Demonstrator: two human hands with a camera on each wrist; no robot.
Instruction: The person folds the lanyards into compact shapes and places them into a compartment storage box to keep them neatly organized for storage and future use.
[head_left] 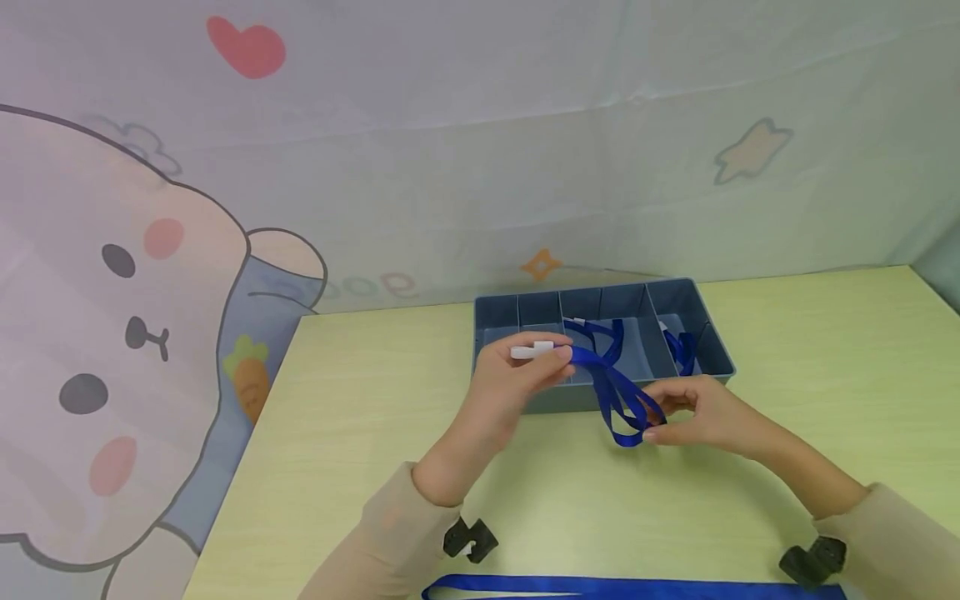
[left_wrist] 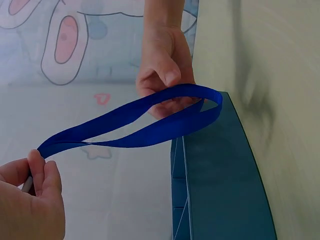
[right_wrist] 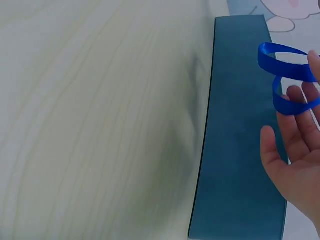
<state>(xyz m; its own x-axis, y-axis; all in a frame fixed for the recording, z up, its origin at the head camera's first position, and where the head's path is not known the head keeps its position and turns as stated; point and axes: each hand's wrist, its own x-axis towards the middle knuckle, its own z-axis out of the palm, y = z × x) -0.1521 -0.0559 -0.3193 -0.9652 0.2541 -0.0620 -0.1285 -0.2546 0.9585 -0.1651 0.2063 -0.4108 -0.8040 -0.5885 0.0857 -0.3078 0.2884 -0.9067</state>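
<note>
My left hand (head_left: 513,375) pinches a blue lanyard (left_wrist: 160,136) close to its white end piece (head_left: 532,351). The strap hangs in loops from there toward the right, above the front of a blue-grey divided tray (head_left: 558,402). At the lower end of the loops is my right hand (head_left: 697,417), its thumb (right_wrist: 270,145) standing apart from its fingers. In the right wrist view one loop passes across those fingertips. Inside the tray, one blue lanyard (head_left: 617,340) lies in a middle compartment and another blue bundle (head_left: 686,354) in the right-hand one.
A long blue strap (head_left: 637,587) stretches along the near edge of the pale wooden table (head_left: 360,433). Behind the table hangs a printed cloth (head_left: 450,192) with a cartoon animal. Black mounts (head_left: 470,540) sit at both sleeve cuffs.
</note>
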